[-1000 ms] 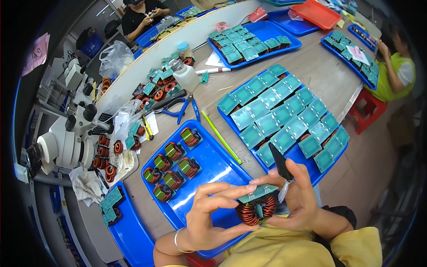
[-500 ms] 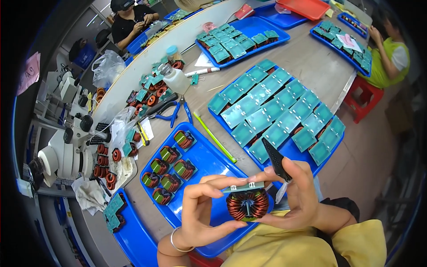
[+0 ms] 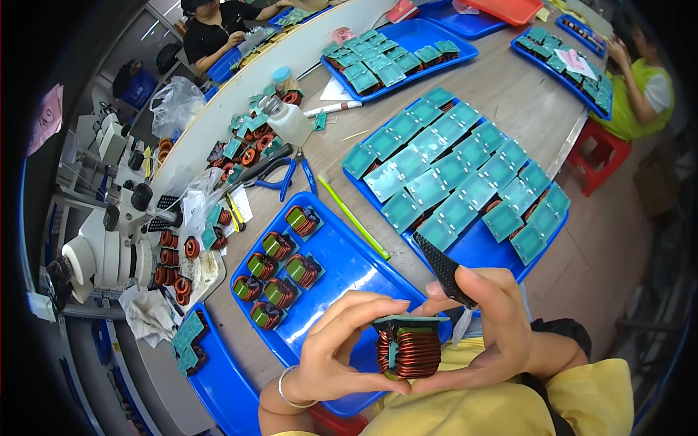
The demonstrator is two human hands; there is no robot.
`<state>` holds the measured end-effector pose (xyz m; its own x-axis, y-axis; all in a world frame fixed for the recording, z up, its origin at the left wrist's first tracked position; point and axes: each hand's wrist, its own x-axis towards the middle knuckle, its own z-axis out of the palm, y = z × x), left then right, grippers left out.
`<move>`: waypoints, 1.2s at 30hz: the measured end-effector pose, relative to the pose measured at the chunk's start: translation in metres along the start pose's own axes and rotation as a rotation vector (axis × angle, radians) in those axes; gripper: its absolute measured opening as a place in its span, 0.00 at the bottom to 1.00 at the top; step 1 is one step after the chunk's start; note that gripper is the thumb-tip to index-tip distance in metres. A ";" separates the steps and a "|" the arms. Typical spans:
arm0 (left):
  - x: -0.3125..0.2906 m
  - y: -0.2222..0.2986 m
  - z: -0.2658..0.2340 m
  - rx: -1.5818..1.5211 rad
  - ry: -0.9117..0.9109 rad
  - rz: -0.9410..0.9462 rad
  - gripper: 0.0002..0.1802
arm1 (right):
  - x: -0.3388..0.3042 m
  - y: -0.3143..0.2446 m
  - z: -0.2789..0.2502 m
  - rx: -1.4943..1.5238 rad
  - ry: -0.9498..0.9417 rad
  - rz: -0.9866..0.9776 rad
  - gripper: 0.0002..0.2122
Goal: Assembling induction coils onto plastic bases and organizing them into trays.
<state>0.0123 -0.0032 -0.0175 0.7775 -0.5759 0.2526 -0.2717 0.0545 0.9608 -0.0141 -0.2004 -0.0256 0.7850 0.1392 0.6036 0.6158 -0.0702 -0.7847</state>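
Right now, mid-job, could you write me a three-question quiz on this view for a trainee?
1. How many wound coils sit in the blue tray beside the left hand?
2. True or false: the green board on the held coil sits beneath its copper windings.
3. Which lies between that tray and the larger green-board tray: (a) a red stool, (b) a yellow-green stick, (c) a white bottle?

Key: 1. Seven. 2. False; the board is on top. 3. (b).

blue tray (image 3: 349, 270) partly hidden behind left hand (image 3: 331, 356), red tray (image 3: 505, 9) cut off above, yellow garment (image 3: 502, 408) cut off below
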 end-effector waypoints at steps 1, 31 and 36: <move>0.000 0.000 0.001 -0.002 -0.002 0.001 0.41 | 0.000 -0.001 -0.001 -0.016 -0.001 -0.010 0.37; 0.002 0.012 0.009 0.495 0.132 0.085 0.37 | 0.010 -0.016 -0.017 -0.378 -0.088 -0.027 0.14; 0.000 0.012 0.009 0.509 0.145 0.092 0.36 | 0.010 -0.016 -0.018 -0.375 -0.111 -0.006 0.14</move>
<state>0.0043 -0.0100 -0.0073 0.7984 -0.4666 0.3806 -0.5546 -0.3239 0.7665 -0.0151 -0.2152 -0.0041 0.7819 0.2450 0.5733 0.6183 -0.4227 -0.6626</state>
